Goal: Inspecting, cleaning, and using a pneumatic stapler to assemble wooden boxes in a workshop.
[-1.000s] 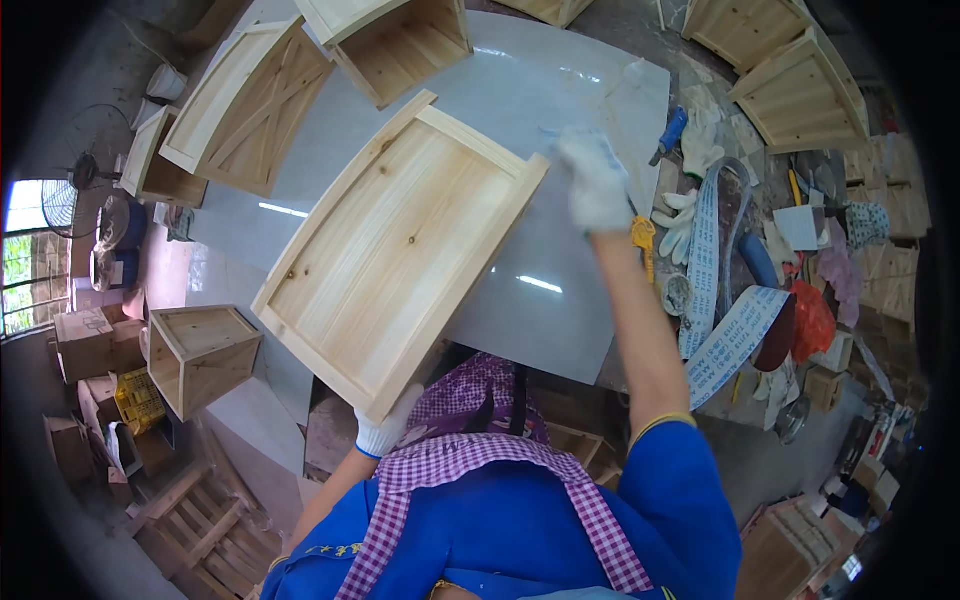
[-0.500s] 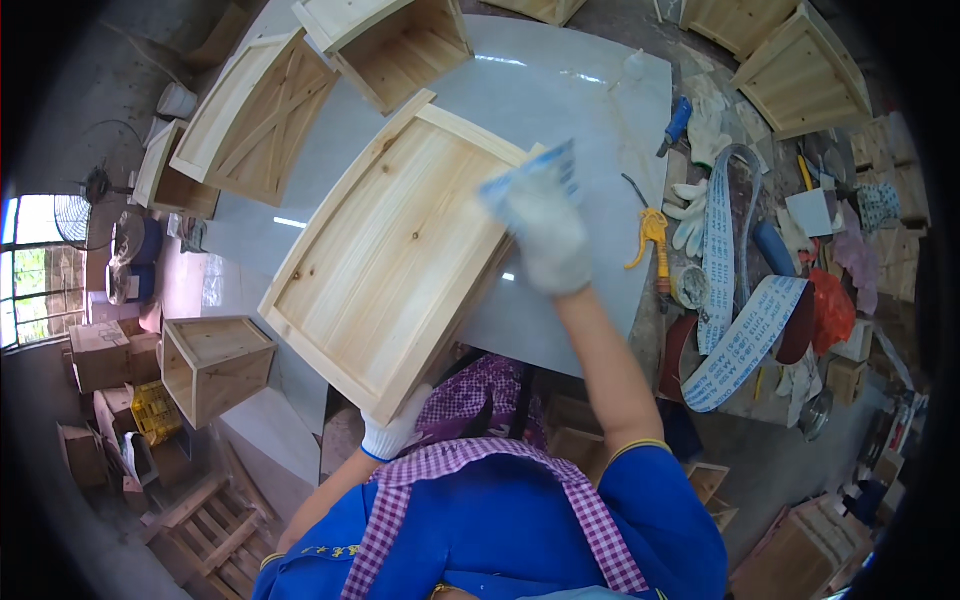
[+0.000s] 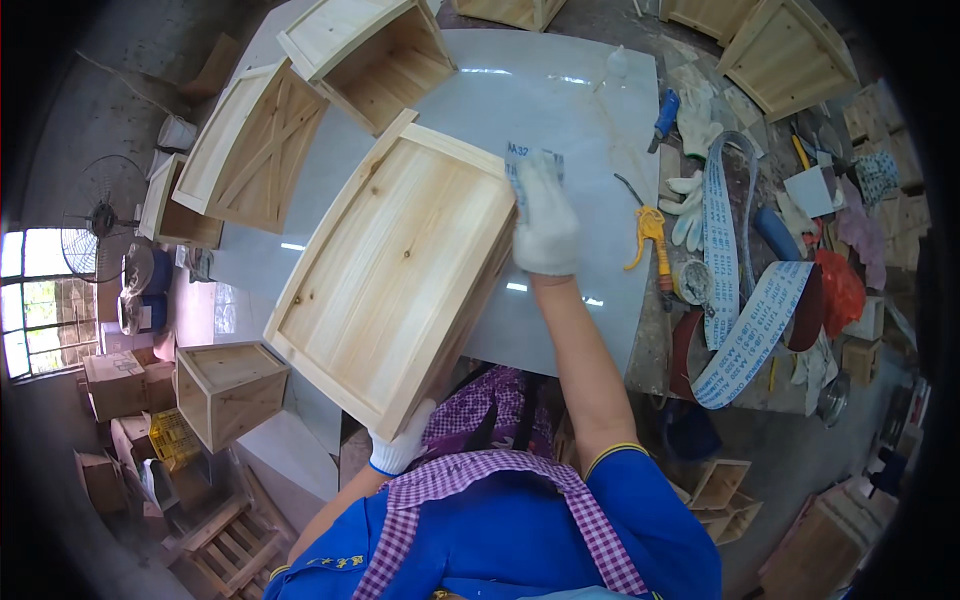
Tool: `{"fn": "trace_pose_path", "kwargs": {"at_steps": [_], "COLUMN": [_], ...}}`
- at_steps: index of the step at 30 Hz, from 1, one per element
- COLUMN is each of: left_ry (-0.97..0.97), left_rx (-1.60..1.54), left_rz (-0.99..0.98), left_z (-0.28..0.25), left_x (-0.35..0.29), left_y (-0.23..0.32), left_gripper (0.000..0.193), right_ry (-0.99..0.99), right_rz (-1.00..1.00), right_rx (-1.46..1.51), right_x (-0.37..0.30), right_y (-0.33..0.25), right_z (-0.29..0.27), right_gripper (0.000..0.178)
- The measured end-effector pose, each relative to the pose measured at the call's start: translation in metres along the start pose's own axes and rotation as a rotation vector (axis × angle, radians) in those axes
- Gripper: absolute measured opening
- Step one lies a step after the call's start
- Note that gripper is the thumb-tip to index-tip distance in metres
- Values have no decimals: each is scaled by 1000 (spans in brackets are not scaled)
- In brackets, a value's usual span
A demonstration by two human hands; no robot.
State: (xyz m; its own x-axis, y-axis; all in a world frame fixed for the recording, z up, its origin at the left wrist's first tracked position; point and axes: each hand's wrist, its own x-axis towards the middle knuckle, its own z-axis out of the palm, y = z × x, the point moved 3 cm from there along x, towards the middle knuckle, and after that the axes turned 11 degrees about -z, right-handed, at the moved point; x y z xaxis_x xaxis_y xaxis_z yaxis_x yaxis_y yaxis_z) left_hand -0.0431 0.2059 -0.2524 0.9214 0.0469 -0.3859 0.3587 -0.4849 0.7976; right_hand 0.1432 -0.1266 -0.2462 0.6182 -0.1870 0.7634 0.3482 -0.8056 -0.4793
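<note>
One wooden box lies across the near edge of the counter, its near corner at the left hand, whose grip I cannot tell; well apart, the right hand holds sandpaper by the far right corner.

Held box left of blow gun; abrasive belt farther right.

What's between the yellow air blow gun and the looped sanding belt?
In the head view, a white work glove and, just below it, a small round object, perhaps a jar.
</note>
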Motion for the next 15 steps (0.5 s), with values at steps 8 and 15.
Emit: {"fn": "trace_pose_path", "kwargs": {"at_steps": [8, 15], "left_ry": [-109, -88], "left_rx": [122, 168], "left_rz": [-31, -11], "left_z": [-6, -6], "left_x": [1, 2], "left_y": [14, 21], "left_gripper": [53, 52], "right_ry": [35, 32], "right_rz": [82, -47], "right_rx": [-63, -17], "right_x": [-2, -11], "right_y": [-7, -39], "right_z": [6, -1], "right_gripper": [52, 47]}}
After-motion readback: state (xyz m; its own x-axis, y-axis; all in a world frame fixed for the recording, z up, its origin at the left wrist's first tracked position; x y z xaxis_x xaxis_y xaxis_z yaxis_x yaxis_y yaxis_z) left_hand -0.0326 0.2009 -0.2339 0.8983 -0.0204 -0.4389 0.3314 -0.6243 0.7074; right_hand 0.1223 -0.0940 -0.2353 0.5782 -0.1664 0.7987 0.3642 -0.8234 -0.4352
